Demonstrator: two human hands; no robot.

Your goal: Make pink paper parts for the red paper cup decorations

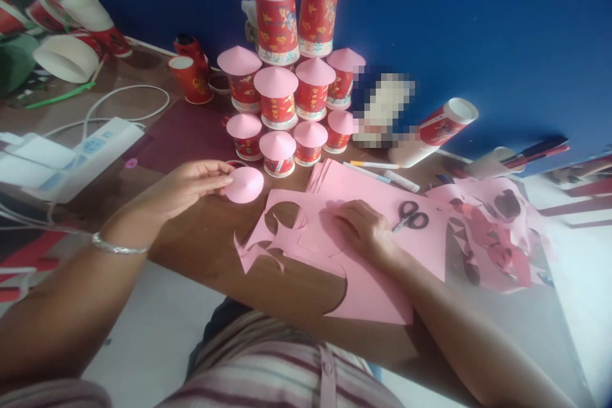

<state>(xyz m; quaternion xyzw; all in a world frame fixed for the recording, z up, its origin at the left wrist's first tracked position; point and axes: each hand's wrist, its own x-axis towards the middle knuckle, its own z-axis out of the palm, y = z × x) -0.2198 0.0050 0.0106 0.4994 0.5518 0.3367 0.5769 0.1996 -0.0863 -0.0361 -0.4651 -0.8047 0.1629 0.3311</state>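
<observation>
A small pink paper cone (244, 185) is pinched at its left edge between the thumb and fingers of my left hand (205, 178). Just behind it shows the rim of a red cup (234, 164), mostly hidden. My right hand (366, 229) lies palm down on pink paper sheets (382, 293), its fingers loosely bent and nothing visible in them. Black-handled scissors (412, 217) lie right beside it on the paper. Left of that hand is a pink sheet with round cutouts (282, 229) and pointed scraps.
Red paper cups with pink cone tops (276, 99) stand stacked against the blue wall. A white power strip (98, 156) with cables lies left. Pink scraps (507, 242) pile up right, near a pen holder (495, 162). Markers (368, 172) lie behind the sheets; more cups (67, 57) sit far left.
</observation>
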